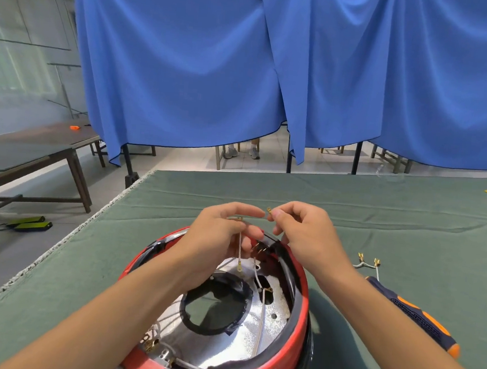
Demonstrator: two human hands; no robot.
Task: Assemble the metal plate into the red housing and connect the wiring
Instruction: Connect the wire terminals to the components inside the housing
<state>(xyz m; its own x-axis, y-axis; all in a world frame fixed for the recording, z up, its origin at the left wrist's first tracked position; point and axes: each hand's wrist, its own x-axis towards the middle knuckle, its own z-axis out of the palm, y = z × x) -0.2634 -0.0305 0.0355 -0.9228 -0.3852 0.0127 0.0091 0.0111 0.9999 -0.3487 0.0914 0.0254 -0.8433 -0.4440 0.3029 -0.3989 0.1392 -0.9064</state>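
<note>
1. Housing (298,328): red, on desk (380,212), metal plate (253,339) seated inside.
2. Left hand (218,234): fingers pinch white wire (239,246).
3. Right hand (305,235): fingers pinch brass terminal (269,210).
4. Advice: keep both pinches firm; align terminals squarely before joining.

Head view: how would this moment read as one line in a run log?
left hand: pinches white wire | right hand: pinches brass terminal | metal plate: inside red housing | screwdriver: on table

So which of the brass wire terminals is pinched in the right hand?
The brass terminal at the right hand's fingertips, raised above the red housing; the others dangle below or lie on the cloth.
</note>
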